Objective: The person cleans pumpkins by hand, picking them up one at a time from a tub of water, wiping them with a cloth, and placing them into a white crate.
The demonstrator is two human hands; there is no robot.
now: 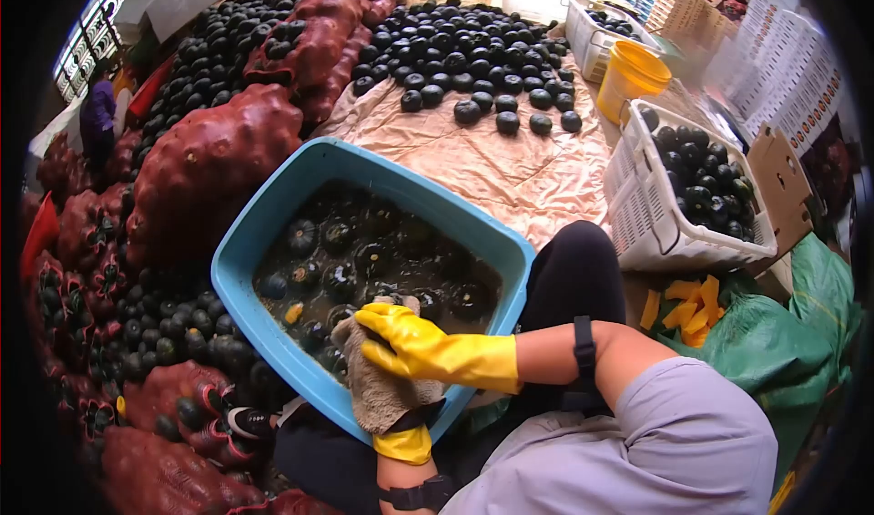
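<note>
A blue tub (238, 242) of murky water holds many dark green squashes (339, 280), most of them partly under the surface. Over its near edge, my right hand (401, 340) in a yellow rubber glove presses against a brown cloth (369, 383), its fingers bent round the cloth's upper part. My left hand (387, 406) is mostly covered by that cloth; only the yellow cuff of its glove shows below, and its fingers are hidden. Whether a squash lies within the cloth cannot be seen.
Dark squashes (464, 46) lie on a tan sheet (473, 169) beyond the tub. Red net sacks (214, 160) line the left. At right stand a filled white crate (642, 192), a yellow bucket (633, 73) and green sacking (765, 351). A person (98, 114) is at the far left.
</note>
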